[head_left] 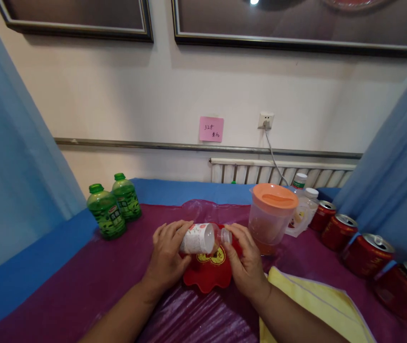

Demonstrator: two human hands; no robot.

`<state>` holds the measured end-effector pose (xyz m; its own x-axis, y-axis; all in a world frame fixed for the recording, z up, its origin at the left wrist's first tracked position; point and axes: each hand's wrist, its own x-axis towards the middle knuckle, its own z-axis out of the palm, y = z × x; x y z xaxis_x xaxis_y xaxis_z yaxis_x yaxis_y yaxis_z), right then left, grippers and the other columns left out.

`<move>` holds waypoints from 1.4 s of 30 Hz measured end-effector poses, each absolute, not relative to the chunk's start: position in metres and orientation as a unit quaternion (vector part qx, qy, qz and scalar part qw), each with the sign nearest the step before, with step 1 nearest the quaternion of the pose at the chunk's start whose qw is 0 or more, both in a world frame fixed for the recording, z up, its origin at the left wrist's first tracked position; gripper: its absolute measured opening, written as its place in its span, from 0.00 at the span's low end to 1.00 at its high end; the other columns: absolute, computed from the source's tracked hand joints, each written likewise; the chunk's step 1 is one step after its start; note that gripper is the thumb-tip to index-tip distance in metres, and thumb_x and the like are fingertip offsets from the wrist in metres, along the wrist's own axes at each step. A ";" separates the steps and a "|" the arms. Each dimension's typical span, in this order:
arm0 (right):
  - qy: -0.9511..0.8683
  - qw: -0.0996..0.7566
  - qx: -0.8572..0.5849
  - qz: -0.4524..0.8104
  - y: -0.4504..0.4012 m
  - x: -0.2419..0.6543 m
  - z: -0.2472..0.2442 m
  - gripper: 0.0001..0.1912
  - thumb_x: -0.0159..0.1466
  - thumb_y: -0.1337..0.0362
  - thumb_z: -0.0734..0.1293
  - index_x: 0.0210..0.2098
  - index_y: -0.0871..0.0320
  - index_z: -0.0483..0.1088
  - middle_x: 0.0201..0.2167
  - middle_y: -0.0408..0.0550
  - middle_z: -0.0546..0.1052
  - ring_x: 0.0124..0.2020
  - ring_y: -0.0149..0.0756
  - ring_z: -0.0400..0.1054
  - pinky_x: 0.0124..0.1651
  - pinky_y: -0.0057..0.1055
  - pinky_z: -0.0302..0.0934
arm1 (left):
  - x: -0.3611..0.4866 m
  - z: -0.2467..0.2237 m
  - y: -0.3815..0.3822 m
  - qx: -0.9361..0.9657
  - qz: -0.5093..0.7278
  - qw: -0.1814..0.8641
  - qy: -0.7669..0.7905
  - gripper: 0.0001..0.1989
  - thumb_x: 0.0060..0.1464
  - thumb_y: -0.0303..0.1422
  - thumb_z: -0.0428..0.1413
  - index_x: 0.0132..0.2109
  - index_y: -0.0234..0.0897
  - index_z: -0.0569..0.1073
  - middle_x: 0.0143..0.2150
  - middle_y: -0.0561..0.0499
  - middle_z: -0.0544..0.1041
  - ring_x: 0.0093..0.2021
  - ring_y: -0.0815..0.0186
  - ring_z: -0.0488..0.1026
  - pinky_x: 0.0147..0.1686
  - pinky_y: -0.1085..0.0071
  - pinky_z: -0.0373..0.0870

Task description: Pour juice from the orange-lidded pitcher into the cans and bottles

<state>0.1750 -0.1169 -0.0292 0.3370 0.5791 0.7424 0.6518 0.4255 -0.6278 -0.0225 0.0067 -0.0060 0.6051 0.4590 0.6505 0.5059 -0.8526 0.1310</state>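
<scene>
Yellow cloth (313, 305) lies toward the near edge of the table (28, 276), perhaps for easy reach. Beyond it, my left hand (171, 245) is wrapped around the body of a labelled bottle (194, 239), and my right hand (244, 259) pinches its neck; the paired grip presumably steadies it on its side above the red mat (206, 276). Whether they touch, I cannot tell. A lidded jug (267, 224) stands upright to the right. Cans (365, 259) line the right edge, seemingly outside my elbow's path. Two green bottles (107, 216) stand toward the left edge; white-capped bottles (305, 214), near the far right corner.
</scene>
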 end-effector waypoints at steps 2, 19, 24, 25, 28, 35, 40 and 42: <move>-0.563 0.628 -0.538 -0.010 -0.116 0.175 -0.032 0.21 0.72 0.64 0.63 0.63 0.49 0.64 0.57 0.53 0.73 0.59 0.43 0.67 0.61 0.46 0.63 | -0.022 -0.007 0.007 -0.895 -0.351 0.027 -0.273 0.34 0.47 0.29 0.57 0.63 0.42 0.68 0.56 0.42 0.76 0.57 0.48 0.72 0.62 0.47 0.57; -0.555 0.633 -0.539 0.000 -0.117 0.178 -0.027 0.17 0.71 0.61 0.64 0.58 0.52 0.70 0.52 0.53 0.75 0.54 0.42 0.71 0.57 0.43 0.67 | -0.023 -0.004 0.006 -0.897 -0.343 0.029 -0.278 0.34 0.47 0.29 0.57 0.64 0.41 0.68 0.58 0.41 0.76 0.58 0.48 0.71 0.62 0.46 0.57; -0.559 0.629 -0.541 -0.016 -0.120 0.179 -0.030 0.26 0.70 0.63 0.64 0.66 0.51 0.62 0.61 0.55 0.71 0.62 0.46 0.65 0.62 0.49 0.63 | -0.023 -0.006 0.006 -0.898 -0.342 0.030 -0.277 0.34 0.48 0.28 0.57 0.64 0.41 0.67 0.58 0.41 0.75 0.58 0.48 0.71 0.62 0.46 0.56; -0.554 0.631 -0.542 -0.017 -0.121 0.179 -0.029 0.26 0.69 0.62 0.65 0.66 0.52 0.62 0.60 0.56 0.71 0.61 0.46 0.66 0.61 0.48 0.63 | -0.022 -0.006 0.006 -0.899 -0.341 0.032 -0.273 0.34 0.48 0.28 0.57 0.64 0.41 0.66 0.58 0.41 0.75 0.58 0.48 0.71 0.63 0.46 0.56; -0.539 0.634 -0.554 -0.004 -0.120 0.180 -0.025 0.18 0.69 0.58 0.67 0.57 0.53 0.69 0.50 0.53 0.75 0.51 0.43 0.71 0.54 0.43 0.67 | -0.022 -0.006 0.004 -0.904 -0.337 0.036 -0.260 0.35 0.48 0.27 0.57 0.65 0.41 0.66 0.59 0.40 0.75 0.59 0.48 0.70 0.63 0.46 0.55; -0.548 0.635 -0.545 0.006 -0.118 0.179 -0.024 0.12 0.71 0.61 0.64 0.53 0.53 0.70 0.48 0.51 0.75 0.50 0.41 0.71 0.53 0.40 0.66 | -0.022 -0.005 0.006 -0.902 -0.342 0.036 -0.262 0.33 0.48 0.27 0.57 0.63 0.41 0.67 0.58 0.41 0.75 0.59 0.48 0.70 0.63 0.47 0.55; -0.551 0.643 -0.532 0.017 -0.122 0.176 -0.028 0.25 0.71 0.63 0.62 0.66 0.53 0.59 0.58 0.55 0.70 0.58 0.43 0.67 0.60 0.44 0.63 | -0.022 -0.005 0.006 -0.903 -0.337 0.033 -0.262 0.34 0.48 0.27 0.57 0.64 0.39 0.67 0.59 0.40 0.74 0.59 0.48 0.70 0.63 0.46 0.55; -0.538 0.647 -0.540 0.027 -0.122 0.176 -0.028 0.23 0.71 0.61 0.63 0.64 0.54 0.61 0.56 0.55 0.71 0.56 0.43 0.68 0.58 0.43 0.65 | -0.021 -0.005 0.005 -0.904 -0.335 0.030 -0.263 0.34 0.48 0.27 0.57 0.64 0.39 0.67 0.59 0.40 0.74 0.59 0.48 0.70 0.63 0.47 0.55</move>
<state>0.1757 -0.1216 -0.0285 0.4193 0.6162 0.6667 0.5461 0.4155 -0.7274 -0.0214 0.0046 -0.0047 0.6373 0.4551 0.6219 0.4952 -0.8602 0.1219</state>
